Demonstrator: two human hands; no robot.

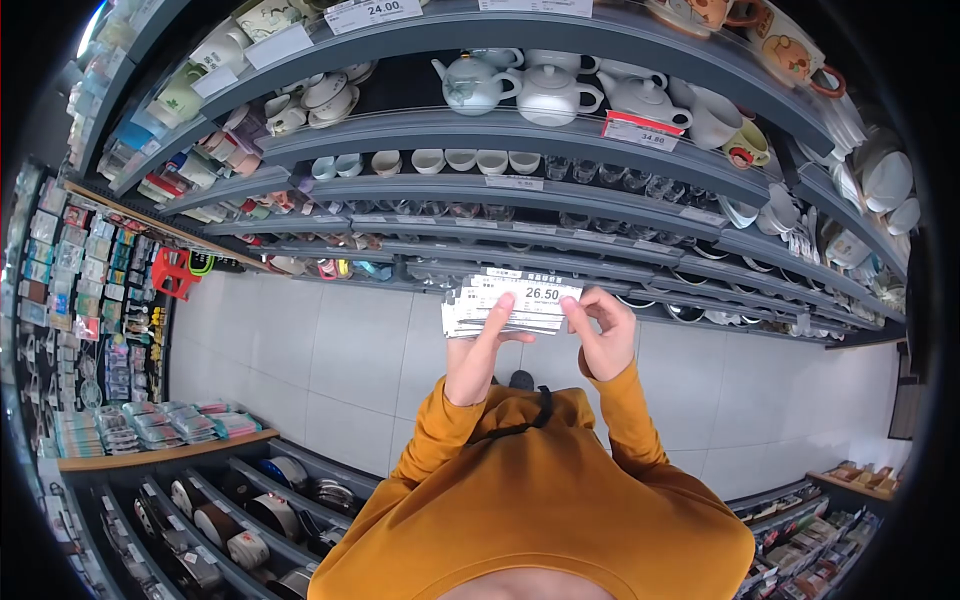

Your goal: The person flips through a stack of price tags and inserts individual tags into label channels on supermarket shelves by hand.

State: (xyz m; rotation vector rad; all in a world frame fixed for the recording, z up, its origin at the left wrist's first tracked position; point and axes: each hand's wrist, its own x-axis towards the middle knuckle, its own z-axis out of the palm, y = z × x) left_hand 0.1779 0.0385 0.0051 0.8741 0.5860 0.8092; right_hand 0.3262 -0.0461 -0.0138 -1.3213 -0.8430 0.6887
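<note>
A stack of white price tags (470,305) is held in front of my body, fanned out a little at its left side. The top tag reads 26.50. My left hand (482,348) grips the stack from below, its thumb lying on the upper face. At the right end, my right hand (603,325) pinches a tag edge between thumb and finger. Whether it has one tag or several, I cannot tell. Ahead of the hands stand shelves with white teapots (548,95), small white bowls (460,160) and drinking glasses (585,170).
Shelf price labels (640,133) line the shelf edges. To the left hang packaged goods (85,260) near a red stool-like item (173,272). Behind on the left are pans on a rack (270,515) and stacked packets (150,425). Grey tiled floor (300,350) lies below.
</note>
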